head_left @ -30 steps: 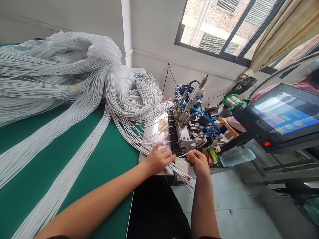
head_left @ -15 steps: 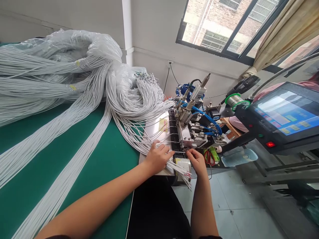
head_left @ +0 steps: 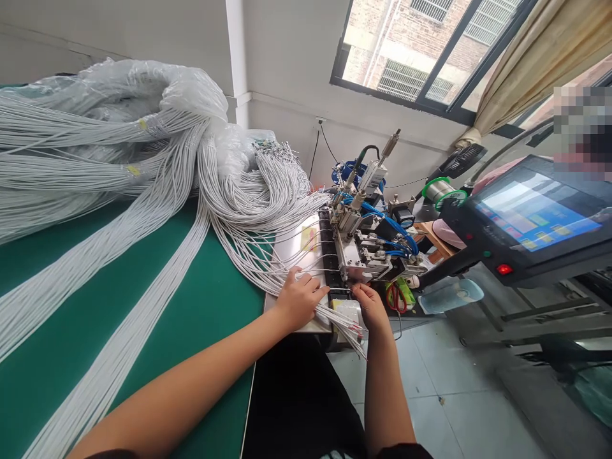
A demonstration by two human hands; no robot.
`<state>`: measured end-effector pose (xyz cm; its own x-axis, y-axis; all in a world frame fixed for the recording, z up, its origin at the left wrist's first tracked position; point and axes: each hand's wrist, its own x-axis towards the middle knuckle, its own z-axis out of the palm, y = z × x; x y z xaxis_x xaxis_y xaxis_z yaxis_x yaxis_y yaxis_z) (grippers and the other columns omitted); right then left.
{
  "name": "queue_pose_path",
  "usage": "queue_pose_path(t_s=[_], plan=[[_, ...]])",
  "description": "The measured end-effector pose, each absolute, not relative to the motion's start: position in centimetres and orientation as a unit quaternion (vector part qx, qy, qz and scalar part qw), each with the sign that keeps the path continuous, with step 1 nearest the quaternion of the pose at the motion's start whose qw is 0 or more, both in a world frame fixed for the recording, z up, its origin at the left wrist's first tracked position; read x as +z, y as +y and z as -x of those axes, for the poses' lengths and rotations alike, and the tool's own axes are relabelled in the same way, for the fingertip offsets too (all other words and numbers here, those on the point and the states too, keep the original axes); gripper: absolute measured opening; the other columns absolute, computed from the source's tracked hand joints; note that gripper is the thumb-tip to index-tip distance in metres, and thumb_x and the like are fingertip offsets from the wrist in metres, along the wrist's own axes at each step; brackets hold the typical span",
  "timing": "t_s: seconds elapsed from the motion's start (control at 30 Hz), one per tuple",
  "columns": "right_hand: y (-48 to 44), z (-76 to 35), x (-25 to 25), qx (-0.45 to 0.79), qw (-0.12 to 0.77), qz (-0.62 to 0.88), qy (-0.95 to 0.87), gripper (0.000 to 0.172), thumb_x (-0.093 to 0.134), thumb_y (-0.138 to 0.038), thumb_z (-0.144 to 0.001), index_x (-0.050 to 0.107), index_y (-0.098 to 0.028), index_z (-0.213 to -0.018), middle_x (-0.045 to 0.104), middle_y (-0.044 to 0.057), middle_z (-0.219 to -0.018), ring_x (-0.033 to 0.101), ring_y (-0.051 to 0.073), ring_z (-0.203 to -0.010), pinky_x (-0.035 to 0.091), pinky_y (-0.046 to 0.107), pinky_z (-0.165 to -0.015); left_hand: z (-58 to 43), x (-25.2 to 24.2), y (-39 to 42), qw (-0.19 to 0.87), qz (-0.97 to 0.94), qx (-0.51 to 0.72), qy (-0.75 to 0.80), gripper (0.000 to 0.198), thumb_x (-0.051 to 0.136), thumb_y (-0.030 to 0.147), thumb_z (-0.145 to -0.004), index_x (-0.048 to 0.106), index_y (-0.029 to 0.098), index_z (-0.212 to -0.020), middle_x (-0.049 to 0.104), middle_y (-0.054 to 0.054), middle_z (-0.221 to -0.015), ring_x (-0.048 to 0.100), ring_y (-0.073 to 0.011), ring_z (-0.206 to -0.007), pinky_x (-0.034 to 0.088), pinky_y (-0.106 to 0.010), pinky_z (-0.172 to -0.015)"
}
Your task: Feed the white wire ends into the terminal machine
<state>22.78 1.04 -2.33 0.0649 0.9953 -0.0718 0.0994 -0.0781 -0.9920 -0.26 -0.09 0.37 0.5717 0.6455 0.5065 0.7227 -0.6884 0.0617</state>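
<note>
A single white cable (head_left: 341, 291) stretches between my two hands at the near end of a bench machine (head_left: 352, 245). My left hand (head_left: 299, 301) is closed on it with thumb and fingers and rests over a bundle of white cables (head_left: 342, 320), whose stripped, partly reddish ends stick out to the right below. With a pinch, my right hand (head_left: 371, 306) grips the cable's end close to the machine's black rail (head_left: 329, 245); the fingertips hide the tip itself. Further along the rail, several other cables lie across it, spaced apart.
Large white cable bundles (head_left: 157, 220) and plastic wrapping (head_left: 191, 89) cover much of the green table (head_left: 210, 319). To the right are a lit screen (head_left: 540, 207), a solder wire spool (head_left: 442, 192), red-handled scissors (head_left: 393, 298) and a clear bluish container (head_left: 452, 296). Behind the screen is another person.
The camera view has shifted slightly, so most things sit a little further left. Both hands keep their hold on the cable and have barely moved relative to the machine.
</note>
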Motion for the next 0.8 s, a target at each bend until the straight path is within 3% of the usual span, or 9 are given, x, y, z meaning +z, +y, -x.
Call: queue_pose_path(t_s=[0.33, 0.6, 0.8], plan=[[-1.6, -24.9, -0.7, 0.350, 0.450, 0.608, -0.553, 0.043, 0.063, -0.058, -0.077, 0.067, -0.016, -0.076, 0.063, 0.005, -0.074, 0.054, 0.018, -0.068, 0.041, 0.027, -0.061, 0.3, 0.3, -0.1, 0.070, 0.885, -0.248, -0.389, 0.041, 0.058, 0.013, -0.066, 0.061, 0.019, -0.107, 0.065, -0.006, -0.095, 0.058, -0.0223, -0.089, 0.028, -0.046, -0.097], [-4.7, -25.0, 3.0, 0.346, 0.336, 0.590, -0.647, 0.035, 0.064, -0.051, -0.080, 0.073, -0.017, -0.080, 0.065, 0.004, -0.070, 0.053, 0.017, -0.061, 0.040, 0.026, -0.054, 0.2, 0.2, -0.1, 0.053, 0.885, -0.234, -0.400, 0.044, 0.062, 0.018, -0.067, 0.061, 0.017, -0.112, 0.067, -0.008, -0.107, 0.058, -0.0246, -0.098, 0.034, -0.042, -0.095], [-5.2, -24.2, 3.8, 0.350, 0.270, 0.579, -0.685, 0.030, 0.064, -0.047, -0.081, 0.073, -0.018, -0.085, 0.061, 0.001, -0.060, 0.046, 0.013, -0.051, 0.033, 0.024, -0.047, 0.0, -0.3, 0.0, 0.072, 0.854, -0.262, -0.443, 0.047, 0.060, 0.025, -0.075, 0.059, 0.015, -0.120, 0.059, -0.012, -0.128, 0.052, -0.0286, -0.114, 0.028, -0.048, -0.102]])
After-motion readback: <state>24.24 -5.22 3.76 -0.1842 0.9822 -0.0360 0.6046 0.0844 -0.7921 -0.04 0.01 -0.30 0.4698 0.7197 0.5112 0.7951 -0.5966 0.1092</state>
